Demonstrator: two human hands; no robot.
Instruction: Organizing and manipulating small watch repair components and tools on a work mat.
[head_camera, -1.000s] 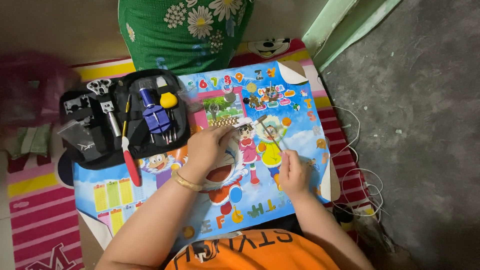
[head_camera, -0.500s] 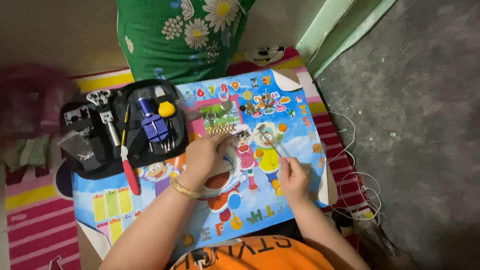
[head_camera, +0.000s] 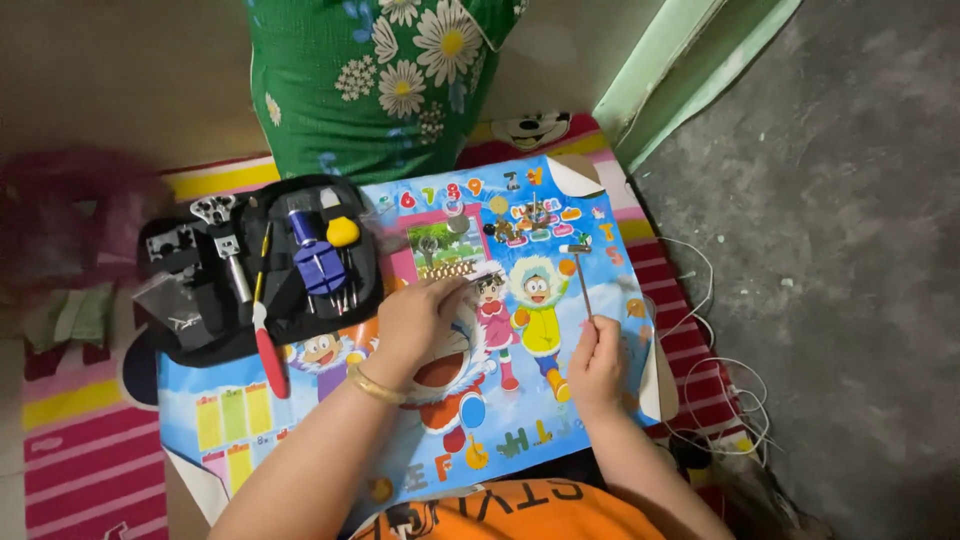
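While the right hand (head_camera: 597, 365) pinches a small hammer (head_camera: 582, 280) upright, left hand (head_camera: 420, 318) presses something hidden onto the cartoon poster (head_camera: 560, 420); a loose swing might scatter tiny parts (head_camera: 530, 215).

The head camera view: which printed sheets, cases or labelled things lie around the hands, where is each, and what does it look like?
Cartoon poster: flat under both hands, blue, with bright figures and coloured letters.
Tool case: left of the left hand, black, open, holding small tools.
Small hammer: held by the right hand, thin shaft, head upward.
No screens in view.
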